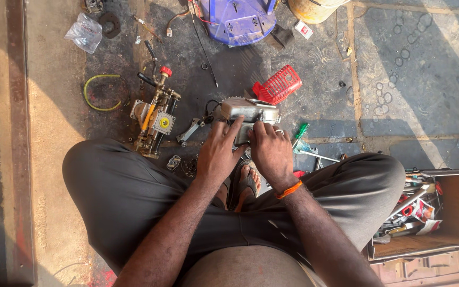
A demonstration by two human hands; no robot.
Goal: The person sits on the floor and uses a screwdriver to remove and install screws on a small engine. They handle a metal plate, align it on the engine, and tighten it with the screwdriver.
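Both hands, left [218, 154] and right [271, 151], grip a grimy silver-grey metal engine block [248, 110].

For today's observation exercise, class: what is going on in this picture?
A person sits on the ground with both hands on a small grey metal engine part. The left hand and right hand grip its near side. A brass pump assembly lies to the left, a red plastic cover just beyond, and an open toolbox stands to the right.
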